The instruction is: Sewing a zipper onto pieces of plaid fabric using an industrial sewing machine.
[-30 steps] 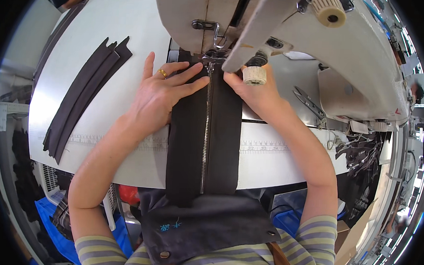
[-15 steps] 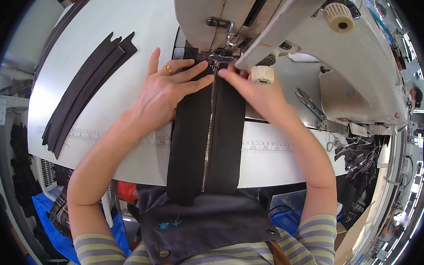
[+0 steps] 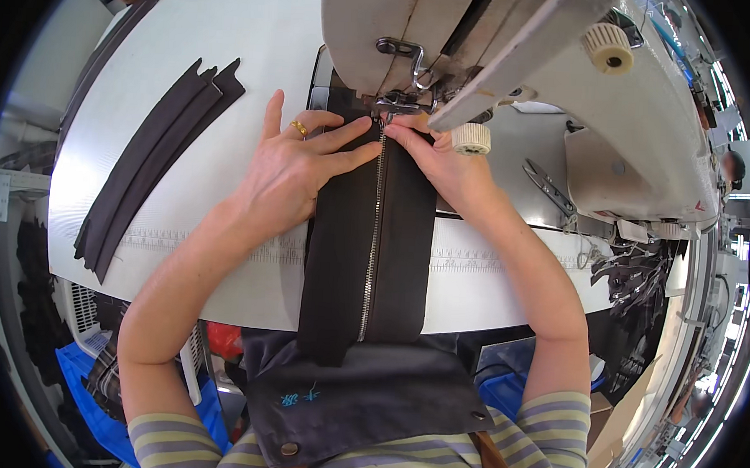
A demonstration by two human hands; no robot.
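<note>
A dark fabric piece (image 3: 334, 261) lies lengthwise under the head of a sewing machine (image 3: 371, 37), its near end hanging over the table's front edge. Down its middle runs a metal-toothed zipper (image 3: 373, 242). My left hand (image 3: 287, 167), with a gold ring, rests on the cloth left of the zipper, its fingers stretched out and spread. Right of the teeth, my right hand (image 3: 451, 170) pinches the zipper's far end between thumb and fingers, just in front of the presser foot (image 3: 396, 104). Part of those fingers is hidden behind the foot and a white knob (image 3: 471, 139).
Several dark fabric strips (image 3: 156, 166) lie on the white table (image 3: 267, 28) at left. Thread snips (image 3: 549, 187) rest right of the machine bed. Dark scraps and threads (image 3: 641, 275) hang at the right edge. A ruler scale (image 3: 466, 259) crosses the table front.
My right thumb and fingers have drawn in closer at the zipper's far end. My left hand stays spread on the cloth. The whole view has shifted slightly.
</note>
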